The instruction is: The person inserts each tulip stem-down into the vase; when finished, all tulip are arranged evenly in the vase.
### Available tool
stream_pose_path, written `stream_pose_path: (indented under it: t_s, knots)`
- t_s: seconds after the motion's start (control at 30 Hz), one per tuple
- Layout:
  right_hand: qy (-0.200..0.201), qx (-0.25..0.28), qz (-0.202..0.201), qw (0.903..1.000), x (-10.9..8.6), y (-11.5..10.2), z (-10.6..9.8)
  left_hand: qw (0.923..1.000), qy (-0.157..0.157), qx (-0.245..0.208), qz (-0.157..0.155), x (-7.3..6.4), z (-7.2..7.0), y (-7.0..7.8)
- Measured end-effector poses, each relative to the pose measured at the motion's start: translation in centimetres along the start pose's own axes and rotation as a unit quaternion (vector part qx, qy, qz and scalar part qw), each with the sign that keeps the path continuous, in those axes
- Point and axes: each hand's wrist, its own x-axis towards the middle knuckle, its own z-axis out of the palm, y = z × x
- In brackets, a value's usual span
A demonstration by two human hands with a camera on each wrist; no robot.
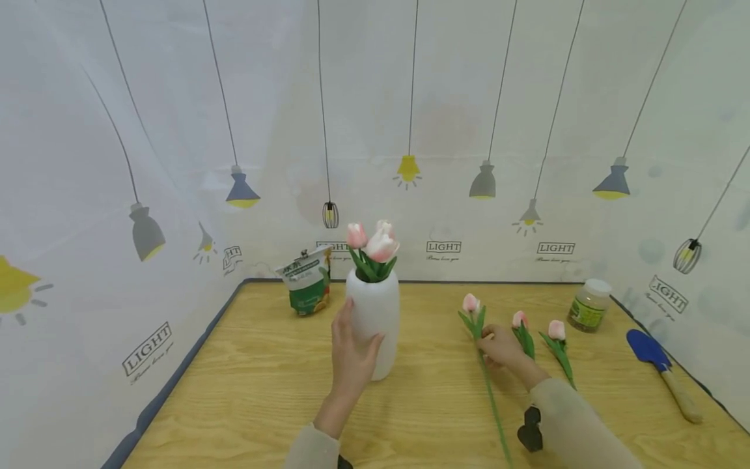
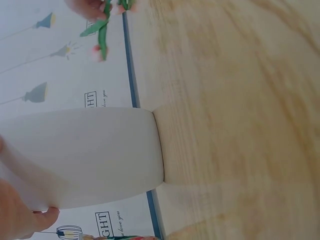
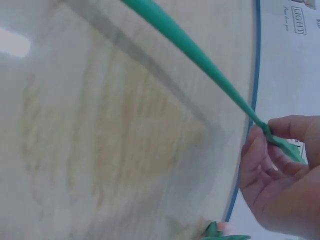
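A tall white vase stands upright on the table, pink-and-white tulips rising from its mouth. My left hand grips the vase's near left side, thumb and fingers spread around it. In the left wrist view the base of the vase rests on the wood. To the right, my right hand pinches a single artificial tulip just below its leaves. Its long green stem slants toward the near edge, above its shadow on the table. Two more tulips, one left and one right, lie beyond this hand.
A green-and-white pouch with a clip on top stands behind the vase, to its left. At the right are a white-lidded jar and a blue trowel with a wooden handle. Printed lamp curtains border the wooden table.
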Motion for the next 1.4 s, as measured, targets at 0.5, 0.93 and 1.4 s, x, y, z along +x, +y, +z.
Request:
stream_pose_path:
  t_s: [0.5,0.93,1.4]
  knots:
    - [0.012,0.135,-0.062,0.9889,1.5,-7.0,-2.1,0.9997,0.014,0.012,0.018,0.4,-0.6,-0.4]
    - [0.072,0.156,-0.168,0.9706,1.5,-17.0,-6.2,0.9995,0.01,0.019,0.025,-0.1,-0.9,-1.0]
    - [0.126,0.233,-0.254,0.9301,-1.2,-26.9,-8.9,0.9996,0.009,0.005,0.024,0.0,-0.1,-0.7]
